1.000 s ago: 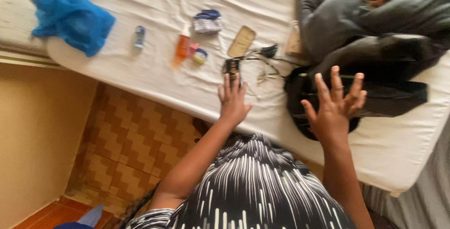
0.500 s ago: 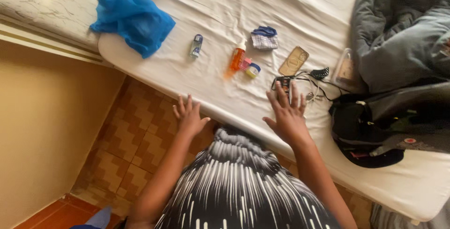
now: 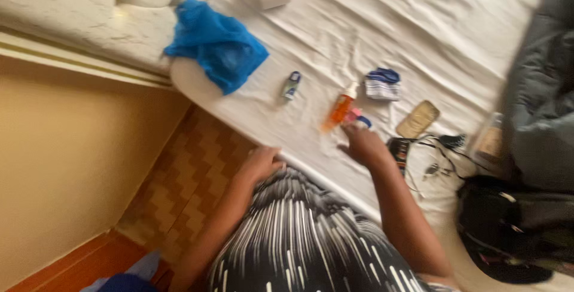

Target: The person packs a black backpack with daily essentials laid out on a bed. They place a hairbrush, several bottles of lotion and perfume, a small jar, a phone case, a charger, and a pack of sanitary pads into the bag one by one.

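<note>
My right hand [image 3: 362, 142] rests on the white bed sheet [image 3: 430, 35] with its fingers over a small round jar [image 3: 361, 121], right beside an orange bottle [image 3: 339, 109]. Whether the fingers grip the jar is blurred. My left hand [image 3: 261, 163] lies at the near edge of the bed, holding nothing, fingers loosely curled against the mattress side. A small blue-capped bottle [image 3: 291, 85] lies to the left of the orange one.
A blue cloth [image 3: 218, 43] lies at the bed's corner. A folded striped cloth [image 3: 381, 84], a tan flat case [image 3: 418, 119], a dark phone [image 3: 399, 148], cables with keys [image 3: 439, 157], a black bag [image 3: 514, 226] and a grey jacket [image 3: 541, 100] crowd the right. Tiled floor [image 3: 179, 190] lies below.
The view has swung left. My right hand moved from the dark phone over to the small jar by the orange bottle. My left hand stayed low at the bed's edge.
</note>
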